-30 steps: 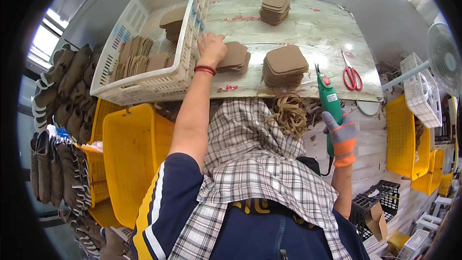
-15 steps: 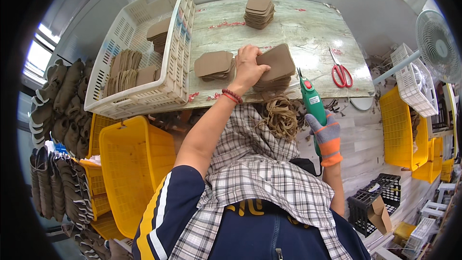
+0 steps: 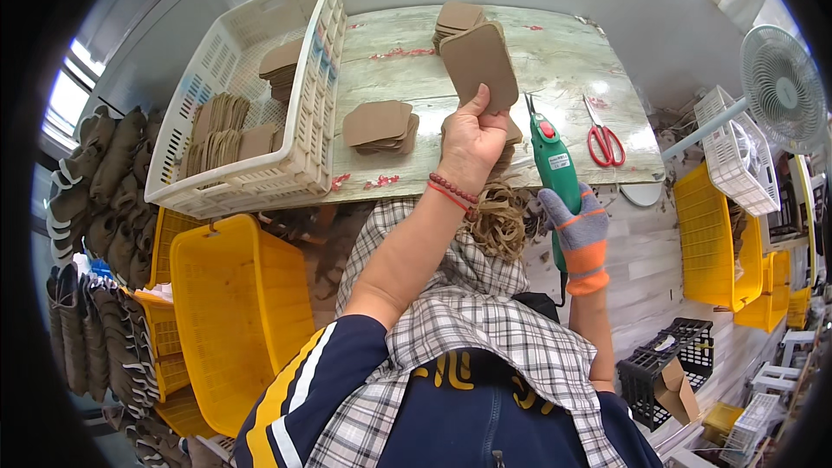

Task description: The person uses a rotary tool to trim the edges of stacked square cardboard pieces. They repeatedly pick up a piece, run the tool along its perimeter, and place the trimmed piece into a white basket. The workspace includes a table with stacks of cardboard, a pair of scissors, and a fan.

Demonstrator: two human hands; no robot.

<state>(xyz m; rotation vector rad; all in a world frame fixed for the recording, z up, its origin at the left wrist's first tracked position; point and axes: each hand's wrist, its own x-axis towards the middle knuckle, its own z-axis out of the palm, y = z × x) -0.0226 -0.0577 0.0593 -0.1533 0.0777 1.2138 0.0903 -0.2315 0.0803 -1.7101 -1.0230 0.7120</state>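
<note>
A brown patch with rounded corners [image 3: 479, 68] is pinched by my left hand [image 3: 472, 149], thumb on top, and lifted above the table [image 3: 394, 30]. Below it, the stack of brown pieces [image 3: 513, 137] near the table's edge is partly hidden by that hand. In an orange and grey glove, my right hand [image 3: 575, 238] grips a green handheld electric cutter [image 3: 555, 163], its pointed tips toward the far side. Further left lies a fanned stack of patches [image 3: 379, 124]. Another stack [image 3: 454, 17] stands at the back, partly covered by the lifted patch.
Red-handled scissors [image 3: 606, 146] lie at the table's right. A white crate [image 3: 299, 169] with patches stands left. Tan strip offcuts [image 3: 503, 218] hang over my lap at the front edge. Yellow bins [image 3: 230, 295] flank me, and a fan [image 3: 783, 87] stands right.
My left hand has taken a patch from the near stack and raised it, turning its flat side toward me. The cutter has stayed nearly in place in my right hand.
</note>
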